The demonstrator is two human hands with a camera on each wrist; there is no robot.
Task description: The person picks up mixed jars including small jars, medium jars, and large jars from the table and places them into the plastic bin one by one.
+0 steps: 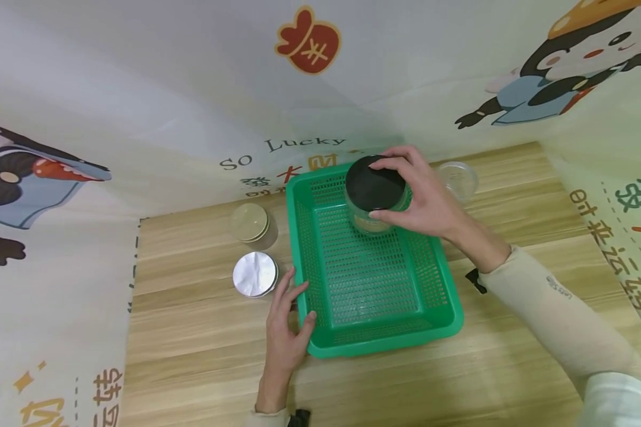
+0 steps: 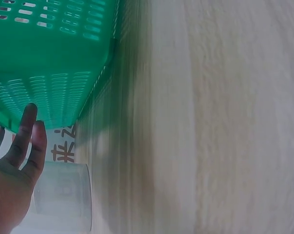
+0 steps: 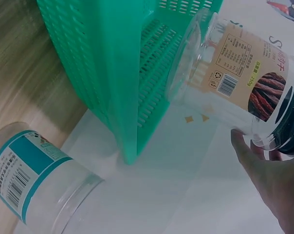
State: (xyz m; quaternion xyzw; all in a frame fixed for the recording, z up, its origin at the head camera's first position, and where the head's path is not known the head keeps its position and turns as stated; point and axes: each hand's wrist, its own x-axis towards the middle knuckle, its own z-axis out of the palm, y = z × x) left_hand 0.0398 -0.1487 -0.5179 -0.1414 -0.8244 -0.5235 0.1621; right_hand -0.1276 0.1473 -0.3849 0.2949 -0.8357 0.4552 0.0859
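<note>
My right hand (image 1: 422, 193) grips a clear plastic jar (image 3: 244, 73) by its black lid (image 1: 375, 182). A tan label with a barcode and a picture of dark strips wraps the jar. It is held over the far part of a green perforated plastic basket (image 1: 384, 343); whether its base touches the basket I cannot tell. My left hand (image 1: 285, 344) rests at the basket's left rim with fingers spread and fairly straight. Beside that hand's fingertips stands a jar with a silver foil-like top (image 1: 255, 274).
Behind the silver-topped jar stands another with a yellowish-tan top (image 1: 249, 222). Right of the basket is a clear jar (image 1: 458, 181), its teal label (image 3: 27, 173) showing in the right wrist view. A printed cloth (image 1: 192, 118) hangs behind the wooden tabletop (image 1: 192, 356).
</note>
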